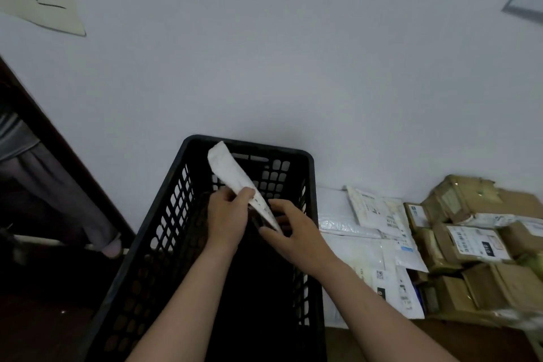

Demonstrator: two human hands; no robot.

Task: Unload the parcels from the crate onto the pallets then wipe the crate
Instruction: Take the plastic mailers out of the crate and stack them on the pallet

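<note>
Crate (176,203), black plastic lattice, sits right below us, long axis running away toward wall; inside looks dark, bare. Our left hand (227,214) clamps white cloth (232,173) mid-length. It is soft and nubbly, slanting up-left to down-right. Our right hand (293,229) is nearer crate's right wall, fingers loose and apart at cloth's lower tip. Glossy mailers (367,214) and cardboard boxes (470,244) lie right of crate.
</note>
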